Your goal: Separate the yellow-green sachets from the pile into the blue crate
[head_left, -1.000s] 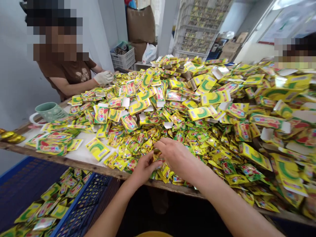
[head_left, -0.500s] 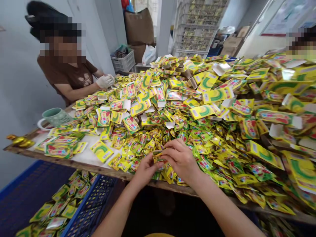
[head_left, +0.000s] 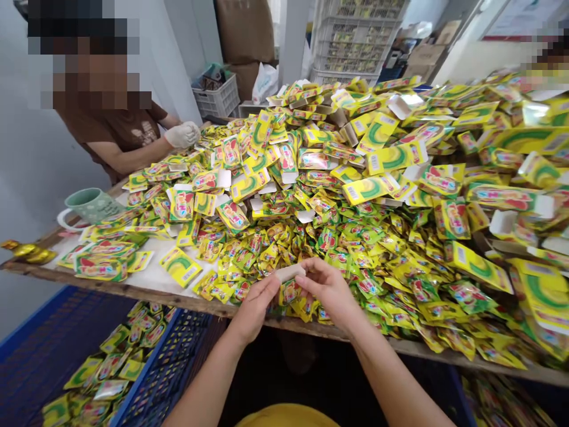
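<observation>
A small yellow cardboard box (head_left: 288, 273) is held between my hands near the table's front edge, its white end flap facing up. My left hand (head_left: 255, 305) is closed on its left end, thumb along the flap. From the right, my right hand (head_left: 328, 290) pinches the other end with thumb and fingers. Directly beyond my hands lies a heap of small yellow-green sachets (head_left: 271, 243). Farther back, many yellow cardboard boxes (head_left: 371, 188) are piled up, some with their white flaps sticking out. One flat yellow box (head_left: 181, 266) lies left of my hands.
A green mug (head_left: 93, 204) stands at the table's left end, near gold-wrapped items (head_left: 33, 253). Below the edge is a blue crate (head_left: 146, 379) with filled packs (head_left: 98, 370). Across the left side sits a co-worker with a gloved hand (head_left: 183, 135). White crates (head_left: 351, 44) are stacked behind.
The box between my hands has turned so that its white flap shows. My right hand's fingers have drawn back from over it to its right end. The view has shifted slightly.
</observation>
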The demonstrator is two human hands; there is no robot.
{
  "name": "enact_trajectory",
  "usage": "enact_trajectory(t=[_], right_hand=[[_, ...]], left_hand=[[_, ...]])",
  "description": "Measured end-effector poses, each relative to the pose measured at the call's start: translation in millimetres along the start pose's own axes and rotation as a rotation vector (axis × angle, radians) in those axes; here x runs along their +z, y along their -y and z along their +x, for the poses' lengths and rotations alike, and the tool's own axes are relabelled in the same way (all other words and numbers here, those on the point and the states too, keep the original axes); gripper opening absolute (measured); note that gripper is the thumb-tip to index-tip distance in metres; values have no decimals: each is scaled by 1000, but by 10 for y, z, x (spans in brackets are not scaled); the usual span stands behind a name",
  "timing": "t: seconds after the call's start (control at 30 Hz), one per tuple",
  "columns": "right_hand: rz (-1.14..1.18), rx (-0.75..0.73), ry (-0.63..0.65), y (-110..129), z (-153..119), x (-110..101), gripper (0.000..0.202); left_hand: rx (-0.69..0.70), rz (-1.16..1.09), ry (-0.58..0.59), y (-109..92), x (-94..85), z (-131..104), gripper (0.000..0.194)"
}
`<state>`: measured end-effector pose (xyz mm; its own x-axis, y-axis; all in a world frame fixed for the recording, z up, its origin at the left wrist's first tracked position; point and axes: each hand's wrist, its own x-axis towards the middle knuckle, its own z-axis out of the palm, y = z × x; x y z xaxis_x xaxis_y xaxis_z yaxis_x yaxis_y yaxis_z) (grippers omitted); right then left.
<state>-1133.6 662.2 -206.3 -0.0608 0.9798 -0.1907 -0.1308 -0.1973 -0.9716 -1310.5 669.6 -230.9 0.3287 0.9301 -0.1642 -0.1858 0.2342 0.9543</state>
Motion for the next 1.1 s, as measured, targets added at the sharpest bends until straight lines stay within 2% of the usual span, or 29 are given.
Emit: enact_trajectory(t=[0.07,0.17,0.27,0.37,0.47,0.57,0.63,0.7,0.8,0.87,1.0,1.1], right_hand=[[167,108,102,17,3,-15,31],[224,127,198,72,-14,-18,34],[266,131,199,93,-52,67,34],[373,151,212,61,-87,229,35],[336,157,191,-5,-60,393,29],[137,123,66,-70,73,517,11],[-26,10,-65,-95,197,570,6],[-134,-126,-160,-99,301,589,7],[-110,-144,-87,-68,347,553,20],[-69,-92,-35,-30,320,511,30],[-20,-11,-45,38,285,455,31],[12,29,-23,41,316,427,30]], left_hand=[[-50,-51,17,-59,6,-2,35],[-95,-197,-56,-163,0,15,24],[-92,-283,-107,-281,-13,-7,21],[-51,-246,-164,-389,-55,-64,22],[-61,-224,-168,-440,-131,-91,23],[-94,-213,-120,-416,-170,-67,28],[-71,-216,-107,-361,-160,-33,32],[13,-236,-176,-285,-143,2,32],[147,-162,-345,-168,-147,39,24],[193,-52,-395,-121,-166,49,22],[211,73,-422,-134,-188,70,22],[144,63,-360,-188,-192,105,24]])
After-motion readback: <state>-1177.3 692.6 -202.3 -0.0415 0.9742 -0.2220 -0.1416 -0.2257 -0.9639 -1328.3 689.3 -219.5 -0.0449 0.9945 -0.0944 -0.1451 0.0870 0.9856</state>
